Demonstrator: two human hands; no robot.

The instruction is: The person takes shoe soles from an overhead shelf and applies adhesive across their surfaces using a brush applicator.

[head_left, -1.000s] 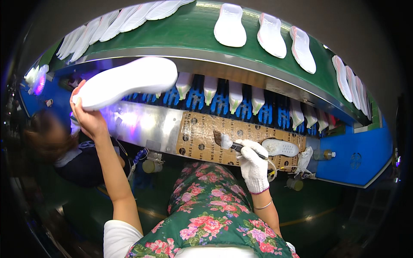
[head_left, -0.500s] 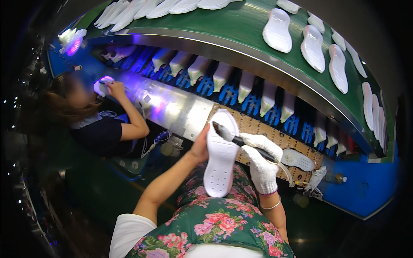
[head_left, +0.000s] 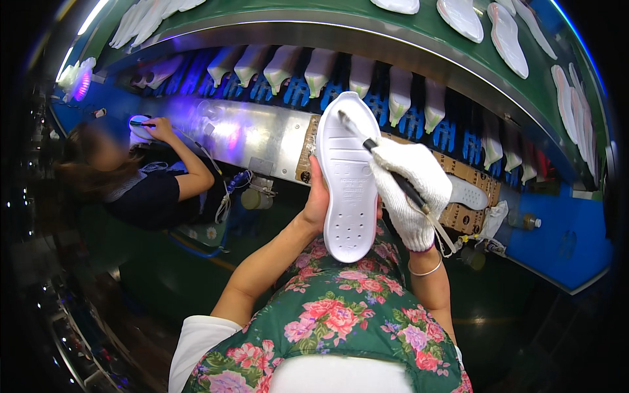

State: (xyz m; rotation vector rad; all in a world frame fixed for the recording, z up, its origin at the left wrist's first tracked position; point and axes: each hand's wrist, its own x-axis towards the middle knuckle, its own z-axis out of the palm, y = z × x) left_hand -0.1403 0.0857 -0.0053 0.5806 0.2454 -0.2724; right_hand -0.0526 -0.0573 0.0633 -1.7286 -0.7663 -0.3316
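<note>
My bare left hand grips a white shoe sole from its left side, with the fingers behind it. The sole stands nearly upright before me, its ribbed, perforated face toward me. In a white knitted glove, my right hand is closed around the dark handle of a brush with a pale tube trailing from its rear end. The brush tip lies against or just over the upper part of the sole; contact is hard to make out. Another sole rests on the cardboard to the right of my glove.
A green conveyor belt carrying white soles curves across the top. Below it hang several white shoe uppers above blue clamps. A metal worktop and printed cardboard lie behind the sole. A co-worker works at left; a bottle lies at right.
The sole and both my hands have come higher in view, and the brush tip has shifted toward the sole's upper end. The view has also shifted, and soles on the belt appear displaced.
</note>
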